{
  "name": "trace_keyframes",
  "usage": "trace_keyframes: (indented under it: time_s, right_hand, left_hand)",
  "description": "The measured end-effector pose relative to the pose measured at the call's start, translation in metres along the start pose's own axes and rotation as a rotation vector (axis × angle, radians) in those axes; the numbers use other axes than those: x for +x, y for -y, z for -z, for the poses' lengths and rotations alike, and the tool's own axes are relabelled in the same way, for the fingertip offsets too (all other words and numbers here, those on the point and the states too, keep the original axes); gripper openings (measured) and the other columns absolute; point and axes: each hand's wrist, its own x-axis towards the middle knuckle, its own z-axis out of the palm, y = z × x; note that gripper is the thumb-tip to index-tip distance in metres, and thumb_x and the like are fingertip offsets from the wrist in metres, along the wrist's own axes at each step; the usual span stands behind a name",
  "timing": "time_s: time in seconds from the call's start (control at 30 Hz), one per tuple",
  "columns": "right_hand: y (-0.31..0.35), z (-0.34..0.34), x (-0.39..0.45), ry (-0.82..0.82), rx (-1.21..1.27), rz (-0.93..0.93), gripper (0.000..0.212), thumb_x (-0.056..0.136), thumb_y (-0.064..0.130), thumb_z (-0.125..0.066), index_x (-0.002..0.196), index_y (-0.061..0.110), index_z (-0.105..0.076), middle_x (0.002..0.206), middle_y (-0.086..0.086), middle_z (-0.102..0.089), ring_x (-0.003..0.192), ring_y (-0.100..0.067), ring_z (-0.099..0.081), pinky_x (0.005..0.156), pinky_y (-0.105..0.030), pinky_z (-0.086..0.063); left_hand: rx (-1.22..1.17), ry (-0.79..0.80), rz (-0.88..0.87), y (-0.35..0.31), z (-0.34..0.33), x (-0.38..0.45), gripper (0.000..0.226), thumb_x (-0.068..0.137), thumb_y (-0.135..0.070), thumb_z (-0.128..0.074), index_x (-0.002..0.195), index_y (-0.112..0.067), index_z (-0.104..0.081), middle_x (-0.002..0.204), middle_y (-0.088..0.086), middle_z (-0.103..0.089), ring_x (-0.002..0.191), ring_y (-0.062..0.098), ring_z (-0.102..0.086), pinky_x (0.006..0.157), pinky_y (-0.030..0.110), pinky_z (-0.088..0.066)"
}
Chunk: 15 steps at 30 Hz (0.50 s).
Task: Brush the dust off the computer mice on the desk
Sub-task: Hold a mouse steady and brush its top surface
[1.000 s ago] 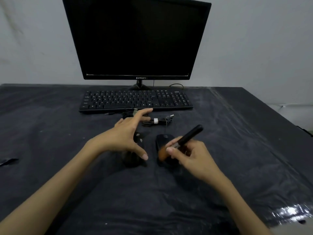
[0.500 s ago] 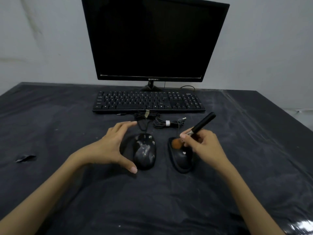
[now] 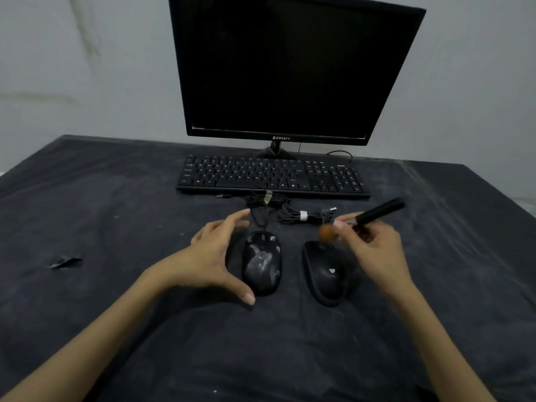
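Two mice mid-frame — right hand (image 3: 374,250) pinching the brush (image 3: 368,217), bristles at the front tip of the right mouse (image 3: 326,271). Left hand (image 3: 214,256) spread wide, cupped beside the dusty left mouse (image 3: 262,261) — best to steady it, sweep lightly outward.

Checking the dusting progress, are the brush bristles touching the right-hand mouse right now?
Cannot tell. In the head view the blurred brush tip sits just at the front edge of the right mouse; neither contact nor gap shows plainly.
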Motion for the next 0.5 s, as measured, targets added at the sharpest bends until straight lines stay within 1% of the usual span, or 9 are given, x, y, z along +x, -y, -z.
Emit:
trace_keyframes:
  time_s: [0.03, 0.07, 0.1, 0.17, 0.23, 0.37, 0.43, 0.5]
  right_hand:
    - [0.004, 0.000, -0.002, -0.012, 0.059, 0.033, 0.004, 0.085, 0.019, -0.068, 0.084, 0.021, -0.071, 0.075, 0.000, -0.071, 0.067, -0.002, -0.065, 0.063, -0.012, -0.048]
    - [0.010, -0.002, -0.006, 0.014, 0.139, 0.044, 0.005, 0.086, 0.018, -0.067, 0.087, 0.020, -0.071, 0.075, 0.000, -0.071, 0.064, 0.000, -0.064, 0.059, -0.010, -0.046]
    - [0.014, -0.007, -0.011, 0.060, 0.210, 0.032, 0.006, 0.086, 0.017, -0.066, 0.088, 0.020, -0.071, 0.073, 0.000, -0.070, 0.061, 0.000, -0.061, 0.055, -0.010, -0.044]
    - [0.018, -0.020, -0.023, 0.153, 0.275, 0.003, 0.007, 0.086, 0.016, -0.066, 0.089, 0.018, -0.072, 0.067, 0.001, -0.069, 0.055, -0.001, -0.058, 0.049, -0.011, -0.042]
    - [0.015, -0.033, -0.032, 0.191, 0.271, 0.012, 0.008, 0.086, 0.014, -0.066, 0.090, 0.016, -0.072, 0.064, 0.002, -0.068, 0.055, -0.002, -0.058, 0.051, -0.012, -0.043]
    - [0.004, -0.044, -0.038, 0.109, 0.198, 0.055, 0.009, 0.085, 0.018, -0.067, 0.093, 0.017, -0.072, 0.071, 0.004, -0.070, 0.067, -0.004, -0.065, 0.066, -0.021, -0.052]
    - [0.004, -0.046, -0.037, 0.064, 0.198, 0.078, 0.009, 0.085, 0.018, -0.067, 0.093, 0.017, -0.072, 0.072, 0.005, -0.070, 0.068, -0.003, -0.066, 0.068, -0.020, -0.052]
    - [0.004, -0.047, -0.034, 0.045, 0.193, 0.089, 0.009, 0.086, 0.018, -0.067, 0.093, 0.016, -0.071, 0.071, 0.005, -0.070, 0.065, -0.002, -0.065, 0.066, -0.018, -0.051]
  left_hand:
    - [-0.001, -0.001, 0.005, -0.003, 0.000, 0.000, 0.141, 0.041, -0.054, -0.090, 0.145, -0.044, 0.005, 0.149, -0.019, -0.027, 0.139, 0.002, -0.007, 0.119, 0.045, -0.009]
    - [-0.003, 0.004, 0.011, -0.005, 0.000, 0.001, 0.141, 0.041, -0.054, -0.090, 0.144, -0.044, 0.005, 0.149, -0.019, -0.028, 0.139, 0.003, -0.006, 0.119, 0.045, -0.008]
    - [-0.003, 0.012, 0.018, -0.007, 0.000, 0.001, 0.142, 0.041, -0.053, -0.090, 0.145, -0.044, 0.006, 0.149, -0.019, -0.028, 0.140, 0.003, -0.006, 0.119, 0.045, -0.006]
    - [0.007, 0.026, 0.020, -0.009, -0.001, 0.002, 0.143, 0.041, -0.053, -0.091, 0.145, -0.043, 0.007, 0.149, -0.019, -0.028, 0.140, 0.004, -0.006, 0.119, 0.046, -0.004]
    - [0.018, 0.035, 0.022, -0.011, -0.002, 0.003, 0.143, 0.041, -0.052, -0.091, 0.145, -0.043, 0.007, 0.148, -0.019, -0.030, 0.140, 0.004, -0.006, 0.118, 0.046, -0.003]
    - [0.021, 0.035, 0.028, -0.015, -0.006, 0.006, 0.143, 0.042, -0.049, -0.092, 0.145, -0.043, 0.006, 0.147, -0.018, -0.032, 0.139, 0.005, -0.007, 0.118, 0.046, -0.001]
    - [0.020, 0.031, 0.030, -0.015, -0.005, 0.008, 0.143, 0.041, -0.049, -0.092, 0.144, -0.043, 0.007, 0.145, -0.018, -0.033, 0.139, 0.007, -0.008, 0.118, 0.047, 0.000]
    - [0.022, 0.027, 0.023, -0.015, -0.005, 0.009, 0.142, 0.041, -0.051, -0.091, 0.143, -0.044, 0.007, 0.144, -0.018, -0.035, 0.139, 0.008, -0.010, 0.118, 0.047, 0.001]
